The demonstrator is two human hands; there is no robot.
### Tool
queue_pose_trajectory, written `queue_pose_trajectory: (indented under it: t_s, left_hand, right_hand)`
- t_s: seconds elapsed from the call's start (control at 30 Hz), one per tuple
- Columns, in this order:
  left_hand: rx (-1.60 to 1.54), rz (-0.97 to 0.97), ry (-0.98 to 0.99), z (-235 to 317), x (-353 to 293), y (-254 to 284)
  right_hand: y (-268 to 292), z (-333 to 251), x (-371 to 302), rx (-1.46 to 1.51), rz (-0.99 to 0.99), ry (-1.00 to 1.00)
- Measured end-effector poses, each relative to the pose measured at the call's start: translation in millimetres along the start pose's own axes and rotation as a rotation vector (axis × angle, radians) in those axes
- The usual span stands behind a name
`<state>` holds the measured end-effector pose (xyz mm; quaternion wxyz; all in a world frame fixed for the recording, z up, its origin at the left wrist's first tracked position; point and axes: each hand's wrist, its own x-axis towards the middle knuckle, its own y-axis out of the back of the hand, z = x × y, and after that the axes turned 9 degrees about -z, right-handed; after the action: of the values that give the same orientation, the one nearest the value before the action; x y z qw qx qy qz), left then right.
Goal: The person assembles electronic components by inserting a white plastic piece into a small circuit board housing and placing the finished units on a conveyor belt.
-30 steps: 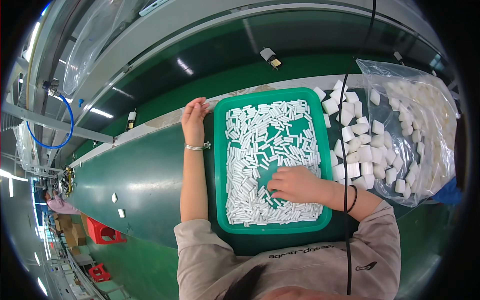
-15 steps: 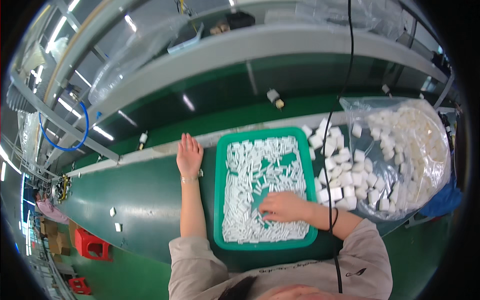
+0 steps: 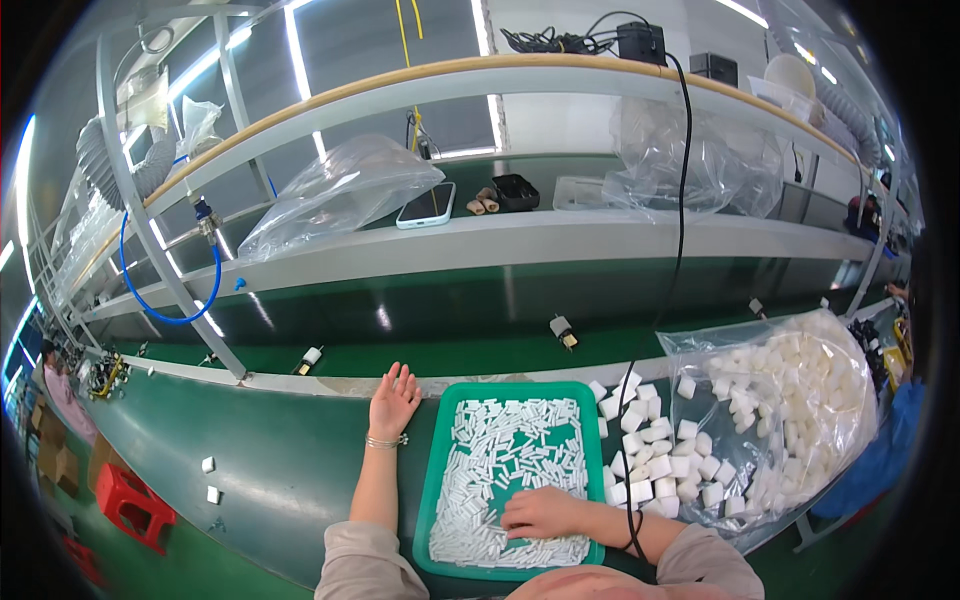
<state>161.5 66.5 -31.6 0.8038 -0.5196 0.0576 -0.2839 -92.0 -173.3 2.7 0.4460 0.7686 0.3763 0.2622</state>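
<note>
A green tray (image 3: 515, 391) lies before me, with many small white stick-like pieces (image 3: 470, 470) spread over its bottom. My right hand (image 3: 545, 513) is down in the tray's near part, fingers curled among the pieces; whatever is under the fingertips is hidden. Left of the tray, my left hand (image 3: 395, 400) rests palm up by the bench's far edge, its fingers loosely stretched and the palm bare. Thicker white blocks (image 3: 660, 465) lie in a heap against the tray's right side. They spill from a clear plastic bag (image 3: 840, 370) full of more blocks.
A black cable (image 3: 683, 180) hangs down across the blocks and my right forearm. Two white pieces (image 3: 210, 480) lie on the green bench (image 3: 290, 440) at left. Beyond runs a green conveyor with small plug-like parts (image 3: 563, 332). Above it, a shelf holds a phone (image 3: 427, 205) and plastic bags.
My view has tilted up, so the bench sits lower and more shelf shows. Both hands keep nearly the same places, the right one in the tray and the left beside it.
</note>
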Motion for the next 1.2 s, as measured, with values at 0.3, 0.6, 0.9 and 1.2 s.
queue_pose_trajectory:
  t_s: [0.3,0.6,0.9,1.2]
  left_hand:
    - [0.008,0.000,-0.005,-4.7,-0.8,-0.7]
    - [0.081,0.038,-0.046,-7.7,-5.5,9.2]
    - [0.092,0.025,-0.051,-7.4,-8.1,3.0]
    - [0.130,0.032,-0.019,-7.8,-5.3,1.1]
  right_hand:
    - [6.0,-4.1,-3.2,0.137,-0.054,-0.112]
    - [13.1,-18.7,-2.3,0.103,-0.005,-0.234]
    - [-6.7,-4.2,-0.2,0.213,-0.040,-0.180]
    - [17.0,-22.0,2.9,0.097,0.049,-0.080]
